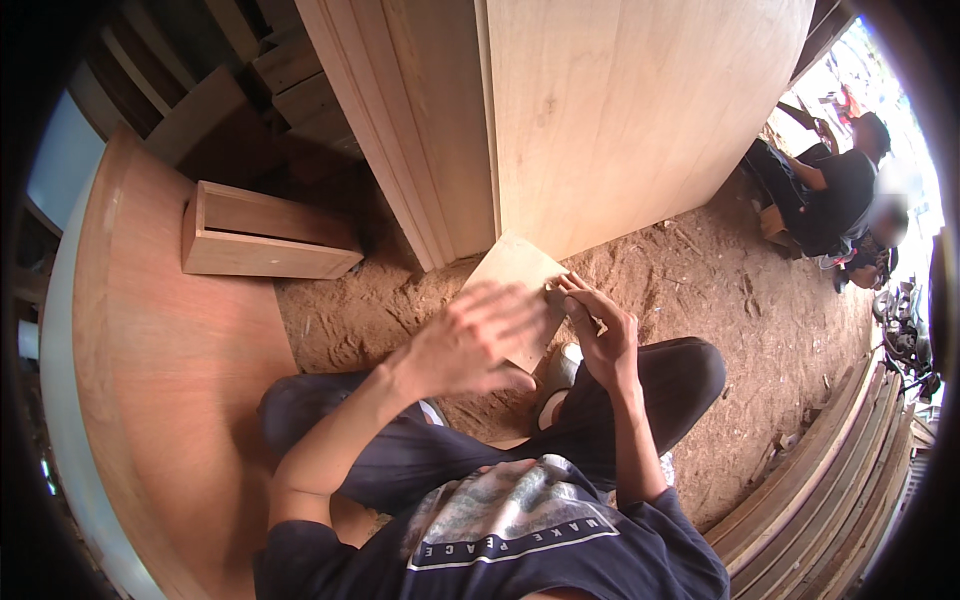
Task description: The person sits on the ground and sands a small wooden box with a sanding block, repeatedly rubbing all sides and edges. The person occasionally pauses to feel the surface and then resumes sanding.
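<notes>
A thin, flat, pale tan rectangular sheet (513, 264) is tilted in front of me, above the ground between my legs. I cannot tell whether it is thin wood or stiff paper. My right hand (607, 333) holds its right edge, with the thumb and fingers closed together there. Over the sheet's left and lower part passes my left hand (478, 338), open, fingers stretched out and smeared by motion. It hides much of the sheet. The sheet's far corner lies in front of the foot of a large pale wooden panel (640, 110).
On the left, an open wooden drawer-like box (270, 255) is beside a large reddish-brown curved-looking panel (180, 370). Long wooden planks (820, 480) are stacked at the lower right. Sandy ground (720, 330) stretches between. A seated person (835, 190) is at the far right.
</notes>
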`<state>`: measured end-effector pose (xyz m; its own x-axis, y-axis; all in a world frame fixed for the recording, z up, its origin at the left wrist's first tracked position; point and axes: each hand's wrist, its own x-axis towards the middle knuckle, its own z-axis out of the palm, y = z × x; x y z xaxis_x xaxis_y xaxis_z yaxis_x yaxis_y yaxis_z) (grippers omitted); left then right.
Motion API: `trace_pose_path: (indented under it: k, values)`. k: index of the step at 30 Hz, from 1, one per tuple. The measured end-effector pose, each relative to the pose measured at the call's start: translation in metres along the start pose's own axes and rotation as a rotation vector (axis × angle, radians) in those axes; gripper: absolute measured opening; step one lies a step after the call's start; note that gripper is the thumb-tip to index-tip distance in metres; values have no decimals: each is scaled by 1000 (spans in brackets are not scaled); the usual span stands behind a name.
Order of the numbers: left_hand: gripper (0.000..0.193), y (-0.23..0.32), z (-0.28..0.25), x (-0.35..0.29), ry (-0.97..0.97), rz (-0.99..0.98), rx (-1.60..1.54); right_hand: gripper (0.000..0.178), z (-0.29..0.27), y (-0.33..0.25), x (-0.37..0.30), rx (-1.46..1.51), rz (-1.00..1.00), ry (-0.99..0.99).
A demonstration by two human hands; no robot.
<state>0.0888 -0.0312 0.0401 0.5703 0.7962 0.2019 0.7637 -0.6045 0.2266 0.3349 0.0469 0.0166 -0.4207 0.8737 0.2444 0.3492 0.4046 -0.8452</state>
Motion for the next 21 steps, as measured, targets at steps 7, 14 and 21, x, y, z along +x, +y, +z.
trace_pose_path:
  k: [7, 14, 21]
  values:
    - [100, 3, -3, -1, -87, -184, -4, 18, 6, -3, -7, 39, 156, 41]
    - [112, -20, 2, 6, -32, -382, 130, 18, 20, 28, -16, 236, 76, 100]
    - [107, -29, -7, 2, -42, -381, 113, 15, 14, 13, -8, 419, 207, 85]
